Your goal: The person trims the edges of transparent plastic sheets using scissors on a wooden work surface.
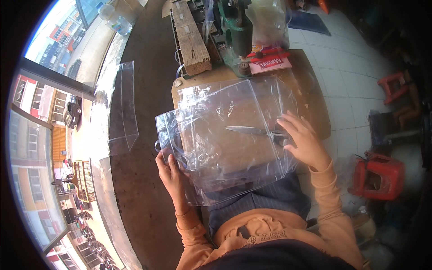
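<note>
A large clear plastic bag (216,155) with folded seams lies across the wooden table and partly over my lap. My left hand (170,173) is closed on its left edge, by a pale loop like a handle. On the bag's right side rests my right hand (306,137), its fingers stretched out and spread over the plastic. A knife (246,130) shows at the middle of the table, blade pointing left and handle close to my right fingers. It seems to lie under the clear plastic, though glare makes this hard to tell.
Beyond the bag stand a green metal press (240,38) and a wooden block (191,42). A red and pink packet (270,65) lies beside the press. Another clear plastic piece (122,108) hangs at the left ledge. Red stools (379,176) stand on the tiled floor at right.
</note>
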The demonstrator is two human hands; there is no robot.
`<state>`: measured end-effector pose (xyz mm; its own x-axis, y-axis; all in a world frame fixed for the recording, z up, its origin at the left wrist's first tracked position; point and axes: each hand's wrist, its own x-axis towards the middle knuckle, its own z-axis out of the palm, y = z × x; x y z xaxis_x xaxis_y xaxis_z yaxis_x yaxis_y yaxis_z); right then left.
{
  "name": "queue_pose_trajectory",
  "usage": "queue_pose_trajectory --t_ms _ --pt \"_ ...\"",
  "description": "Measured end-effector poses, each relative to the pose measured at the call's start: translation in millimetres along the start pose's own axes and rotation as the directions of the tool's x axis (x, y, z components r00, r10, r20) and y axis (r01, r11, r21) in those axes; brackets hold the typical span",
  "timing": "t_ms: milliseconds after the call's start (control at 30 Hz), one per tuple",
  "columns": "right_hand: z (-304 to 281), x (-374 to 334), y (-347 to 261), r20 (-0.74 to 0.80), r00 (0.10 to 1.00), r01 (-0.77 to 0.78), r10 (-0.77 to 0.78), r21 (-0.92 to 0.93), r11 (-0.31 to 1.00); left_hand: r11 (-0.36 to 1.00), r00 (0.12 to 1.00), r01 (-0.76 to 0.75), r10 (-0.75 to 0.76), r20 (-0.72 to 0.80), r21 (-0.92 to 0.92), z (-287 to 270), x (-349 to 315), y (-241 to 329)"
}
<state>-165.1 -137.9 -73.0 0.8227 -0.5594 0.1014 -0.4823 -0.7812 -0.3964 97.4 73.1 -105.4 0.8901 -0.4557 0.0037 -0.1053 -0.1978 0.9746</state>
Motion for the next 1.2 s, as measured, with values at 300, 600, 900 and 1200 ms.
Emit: queue_pose_trajectory --t_ms 300,600,900,1200 --pt "-8.4 -1.5 10.5 0.019 0.921 -0.318 0.389 0.614 0.723 0.927 0.943 -0.277 0.313 -0.115 0.252 16.3 -6.6 44.7" --pt "-47.5 -50.0 -6.5 -0.821 0.327 -0.17 0.469 0.437 0.883 0.629 0.853 -0.518 0.431 0.294 0.58 58.8 13.2 36.5" --pt "31.1 -42.7 -40.4 -0.488 0.849 0.102 -0.202 -0.222 0.97 0.336 0.86 -0.407 0.455 0.231 0.85 0.0 74.1 37.7" --pt "55.9 -41.6 -43.3 -0.296 0.942 0.131 -0.158 -0.107 0.986 -0.425 0.808 -0.347 0.318 0.497 0.836 -111.5 143.7 13.7"
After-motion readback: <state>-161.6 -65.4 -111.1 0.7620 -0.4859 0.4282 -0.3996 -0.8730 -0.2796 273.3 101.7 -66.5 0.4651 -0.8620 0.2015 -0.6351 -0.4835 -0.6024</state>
